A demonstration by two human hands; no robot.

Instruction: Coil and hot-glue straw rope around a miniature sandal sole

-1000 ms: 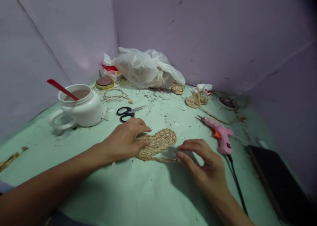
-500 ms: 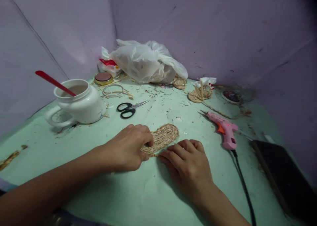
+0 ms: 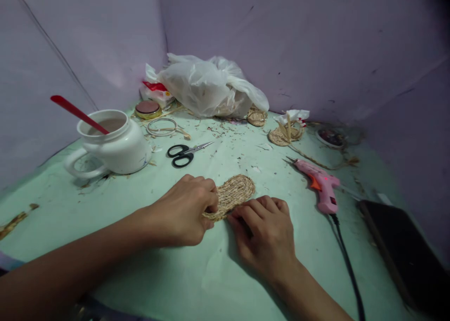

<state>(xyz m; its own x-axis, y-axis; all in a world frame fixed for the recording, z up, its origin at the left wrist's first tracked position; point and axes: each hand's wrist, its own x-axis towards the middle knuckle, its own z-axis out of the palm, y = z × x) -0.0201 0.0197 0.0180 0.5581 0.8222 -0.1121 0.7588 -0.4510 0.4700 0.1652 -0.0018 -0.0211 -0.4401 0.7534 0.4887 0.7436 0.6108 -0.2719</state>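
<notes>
A flat oval mat of woven straw braid [image 3: 235,192] lies on the pale green table [image 3: 211,274]. My left hand [image 3: 184,211] grips the mat's near left end, fingers curled over it and thumb underneath. My right hand [image 3: 265,232] rests palm down at the mat's near edge, its curled fingertips pressing against the braid there. What lies under those fingertips is hidden.
A pink glue gun [image 3: 321,185] with a black cord lies right of the mat. Black scissors [image 3: 184,154], a white mug [image 3: 112,145] with a red stick, a plastic bag [image 3: 207,91], straw coils [image 3: 283,134] and a dark flat object [image 3: 404,255] surround the hands.
My left hand went from lying flat on the mat to gripping its end. My right hand moved left, from a pinch on a loose strand to pressing the mat's edge.
</notes>
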